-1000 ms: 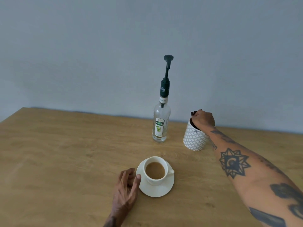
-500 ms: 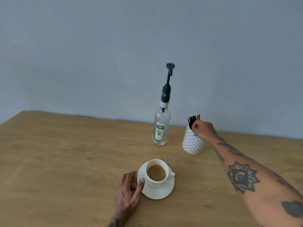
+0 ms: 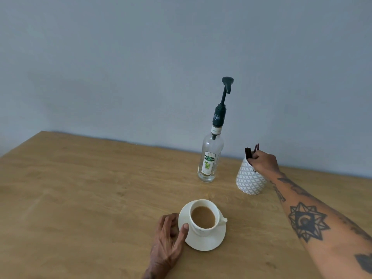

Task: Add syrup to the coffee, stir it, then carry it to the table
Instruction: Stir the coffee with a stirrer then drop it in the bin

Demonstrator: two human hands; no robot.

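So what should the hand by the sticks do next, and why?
Probably lift one stir stick out of the patterned cup. The right hand is already at that cup's rim among the dark sticks, the coffee cup has nothing in it to stir with, and the left hand rests against the saucer.

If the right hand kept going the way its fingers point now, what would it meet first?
The dark stir sticks in the patterned cup: the right hand already reaches them at the rim, though actual contact is unclear.

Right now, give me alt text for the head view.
Right hand reaches into a patterned cup of dark stir sticks; left hand steadies the saucer under the coffee cup. A syrup bottle stands behind on the table.
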